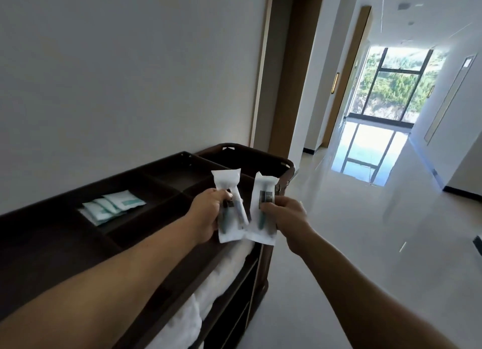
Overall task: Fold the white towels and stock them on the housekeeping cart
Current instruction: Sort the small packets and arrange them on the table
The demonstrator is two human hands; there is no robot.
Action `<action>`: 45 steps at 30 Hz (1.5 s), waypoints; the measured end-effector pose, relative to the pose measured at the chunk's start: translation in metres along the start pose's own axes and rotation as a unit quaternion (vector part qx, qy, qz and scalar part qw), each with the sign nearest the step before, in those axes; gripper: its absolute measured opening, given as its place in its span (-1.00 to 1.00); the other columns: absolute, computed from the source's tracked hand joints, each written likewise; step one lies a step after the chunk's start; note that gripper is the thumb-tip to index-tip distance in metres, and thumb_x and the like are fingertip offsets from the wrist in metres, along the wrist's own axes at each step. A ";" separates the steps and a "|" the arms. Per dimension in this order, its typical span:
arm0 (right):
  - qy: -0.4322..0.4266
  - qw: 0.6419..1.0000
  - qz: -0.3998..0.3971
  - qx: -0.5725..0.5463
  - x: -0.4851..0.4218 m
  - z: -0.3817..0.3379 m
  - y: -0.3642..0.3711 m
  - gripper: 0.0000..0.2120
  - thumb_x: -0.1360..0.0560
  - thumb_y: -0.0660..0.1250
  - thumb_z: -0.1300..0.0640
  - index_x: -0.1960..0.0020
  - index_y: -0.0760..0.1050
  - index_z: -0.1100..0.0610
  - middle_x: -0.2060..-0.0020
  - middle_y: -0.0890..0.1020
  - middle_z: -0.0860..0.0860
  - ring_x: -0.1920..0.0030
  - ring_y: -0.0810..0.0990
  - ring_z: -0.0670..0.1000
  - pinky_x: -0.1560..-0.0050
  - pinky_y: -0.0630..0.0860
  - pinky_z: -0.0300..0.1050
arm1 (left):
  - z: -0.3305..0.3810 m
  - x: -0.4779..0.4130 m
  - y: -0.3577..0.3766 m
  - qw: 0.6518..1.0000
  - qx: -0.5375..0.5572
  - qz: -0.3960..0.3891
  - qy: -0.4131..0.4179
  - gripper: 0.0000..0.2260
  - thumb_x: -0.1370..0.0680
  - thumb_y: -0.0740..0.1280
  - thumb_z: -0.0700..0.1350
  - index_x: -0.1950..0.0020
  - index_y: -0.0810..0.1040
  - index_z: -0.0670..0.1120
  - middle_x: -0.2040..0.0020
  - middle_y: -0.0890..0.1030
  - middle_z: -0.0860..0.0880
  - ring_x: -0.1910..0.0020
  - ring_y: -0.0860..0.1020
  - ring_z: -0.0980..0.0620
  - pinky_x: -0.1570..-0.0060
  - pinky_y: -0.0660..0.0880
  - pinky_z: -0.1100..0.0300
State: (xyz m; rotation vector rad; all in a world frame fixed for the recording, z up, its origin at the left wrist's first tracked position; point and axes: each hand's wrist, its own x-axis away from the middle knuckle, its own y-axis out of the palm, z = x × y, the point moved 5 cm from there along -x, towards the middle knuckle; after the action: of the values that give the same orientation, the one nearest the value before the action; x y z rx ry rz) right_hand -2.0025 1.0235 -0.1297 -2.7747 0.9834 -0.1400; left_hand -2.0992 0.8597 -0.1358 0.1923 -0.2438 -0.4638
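Left grip (206,213) pinches the left white plastic packet (226,182), right grip (287,215) the right white plastic packet (264,185); their print is blurred. Folded white towels (225,283) lie on the shelf of the dark brown housekeeping cart (39,234) beneath.

No readable text; dark label on right packet (264,205) blurred
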 end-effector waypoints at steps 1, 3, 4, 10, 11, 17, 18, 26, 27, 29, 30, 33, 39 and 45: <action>0.005 1.000 -0.002 -0.002 -0.014 0.002 0.003 -0.92 -0.47 0.44 0.18 0.08 0.70 0.06 0.14 0.72 0.03 0.11 0.69 0.02 0.08 0.65 -0.07 | 0.002 -0.013 -0.001 1.000 0.010 0.000 -0.004 -0.71 -0.57 0.25 -0.22 -0.24 0.52 -0.33 -0.08 0.64 -0.31 0.00 0.61 -0.20 -0.26 0.49 -0.24; 0.017 1.000 -0.018 -0.003 -0.040 0.007 0.011 -0.93 -0.47 0.45 0.17 0.08 0.70 0.07 0.13 0.73 0.04 0.08 0.71 0.06 0.04 0.67 -0.02 | 0.003 -0.035 -0.001 1.000 0.027 -0.005 -0.010 -0.72 -0.60 0.25 -0.13 -0.19 0.57 -0.28 -0.01 0.65 -0.25 0.10 0.63 -0.13 -0.18 0.56 -0.13; 0.018 0.999 -0.026 0.000 -0.054 0.009 0.016 -0.94 -0.47 0.45 0.16 0.13 0.70 0.05 0.16 0.73 0.02 0.10 0.71 0.05 0.08 0.66 -0.04 | 0.003 -0.045 -0.001 0.999 0.038 -0.007 -0.014 -0.71 -0.61 0.26 -0.07 -0.16 0.59 -0.25 0.01 0.66 -0.23 0.12 0.63 -0.12 -0.14 0.57 -0.11; -0.010 0.996 -0.084 0.006 -0.151 0.006 0.045 -0.91 -0.47 0.45 0.11 0.20 0.69 -0.02 0.27 0.73 -0.10 0.23 0.72 -0.07 0.22 0.64 -0.14 | 0.009 -0.119 -0.011 0.994 0.036 0.105 0.013 -0.72 -0.63 0.28 -0.07 -0.17 0.61 -0.26 -0.05 0.67 -0.24 0.01 0.62 -0.14 -0.04 0.57 -0.04; -0.011 0.995 -0.101 0.007 -0.167 0.006 0.052 -0.92 -0.47 0.45 0.11 0.19 0.69 -0.02 0.27 0.73 -0.10 0.23 0.72 -0.08 0.23 0.64 -0.16 | 0.011 -0.128 -0.014 0.991 0.027 0.127 0.024 -0.76 -0.63 0.28 -0.08 -0.12 0.63 -0.23 -0.01 0.66 -0.20 0.02 0.61 -0.12 -0.03 0.55 -0.01; -0.037 0.979 -0.194 0.055 -0.254 -0.012 0.107 -0.92 -0.48 0.45 0.12 0.19 0.68 0.06 0.25 0.72 0.00 0.19 0.70 -0.02 0.27 0.61 -0.14 | 0.038 -0.164 -0.046 0.963 0.032 0.265 0.035 -0.84 -0.62 0.31 -0.11 0.05 0.64 -0.13 0.09 0.66 -0.08 0.06 0.60 -0.05 0.05 0.52 0.06; -0.044 0.974 -0.212 0.062 -0.266 -0.016 0.120 -0.91 -0.48 0.45 0.12 0.18 0.67 0.10 0.23 0.71 0.04 0.19 0.68 -0.01 0.25 0.61 -0.12 | 0.041 -0.165 -0.056 0.954 0.049 0.294 0.034 -0.86 -0.61 0.33 -0.11 0.07 0.63 -0.12 0.10 0.66 -0.08 0.08 0.60 -0.06 0.09 0.52 0.07; -0.074 0.927 -0.349 0.117 -0.293 -0.032 0.256 -0.92 -0.47 0.46 0.18 0.12 0.66 0.21 0.15 0.71 0.13 0.07 0.69 0.13 -0.05 0.65 0.10 | 0.056 -0.148 -0.139 0.908 0.067 0.413 0.019 -0.84 -0.52 0.42 -0.21 -0.07 0.62 -0.23 0.01 0.64 -0.19 0.07 0.61 -0.14 0.01 0.53 0.01; -0.068 0.923 -0.361 0.119 -0.295 -0.032 0.273 -0.94 -0.47 0.47 0.19 0.13 0.66 0.19 0.16 0.70 0.11 0.08 0.69 0.12 -0.05 0.65 0.09 | 0.059 -0.148 -0.147 0.907 0.057 0.417 0.019 -0.87 -0.53 0.40 -0.23 -0.05 0.61 -0.23 0.00 0.64 -0.20 0.06 0.60 -0.13 0.01 0.53 0.01; -0.057 0.913 -0.379 0.137 -0.299 -0.030 0.304 -0.92 -0.46 0.49 0.19 0.11 0.66 0.21 0.16 0.70 0.11 0.09 0.69 0.10 -0.04 0.65 0.06 | 0.064 -0.149 -0.165 0.906 0.031 0.421 0.020 -0.94 -0.54 0.39 -0.26 0.00 0.61 -0.21 0.01 0.64 -0.18 0.07 0.60 -0.11 0.06 0.54 0.04; -0.054 0.908 -0.388 0.149 -0.301 -0.029 0.320 -0.90 -0.46 0.49 0.19 0.08 0.65 0.23 0.14 0.70 0.12 0.10 0.68 0.10 -0.05 0.65 0.06 | 0.066 -0.150 -0.174 0.906 0.014 0.423 0.022 -0.95 -0.54 0.38 -0.27 0.02 0.62 -0.20 0.02 0.64 -0.17 0.06 0.60 -0.11 0.07 0.54 0.05; -0.034 0.892 -0.404 0.199 -0.304 -0.019 0.356 -0.80 -0.49 0.46 0.17 -0.06 0.60 0.26 0.13 0.67 0.14 0.11 0.66 0.11 0.10 0.65 0.02 | 0.066 -0.153 -0.194 0.898 0.001 0.440 0.016 -0.95 -0.55 0.38 -0.27 0.03 0.63 -0.22 0.04 0.65 -0.17 0.04 0.62 -0.12 0.00 0.56 -0.01; -0.040 0.843 -0.468 0.262 -0.293 0.008 0.404 -0.77 -0.54 0.40 0.16 -0.14 0.56 0.26 0.18 0.61 0.06 0.19 0.60 0.03 0.38 0.45 -0.18 | 0.057 -0.154 -0.209 0.884 -0.011 0.467 0.002 -0.90 -0.55 0.39 -0.23 -0.02 0.64 -0.23 0.01 0.68 -0.15 0.00 0.65 -0.10 0.00 0.61 0.03; -0.127 0.776 -0.524 0.328 -0.286 0.012 0.427 -0.80 -0.57 0.38 0.08 -0.09 0.56 0.20 0.05 0.65 0.11 0.04 0.64 0.07 0.02 0.62 -0.04 | 0.054 -0.149 -0.209 0.861 -0.010 0.509 -0.017 -0.89 -0.55 0.39 -0.23 -0.05 0.64 -0.22 -0.05 0.65 -0.16 -0.09 0.60 -0.13 -0.23 0.51 -0.09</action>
State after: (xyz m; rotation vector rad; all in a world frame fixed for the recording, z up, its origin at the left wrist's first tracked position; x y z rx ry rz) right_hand -2.4842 0.8817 -0.2396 -2.2131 -0.6596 -0.1965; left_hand -2.3300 0.7383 -0.1619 0.0152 -0.3381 0.5900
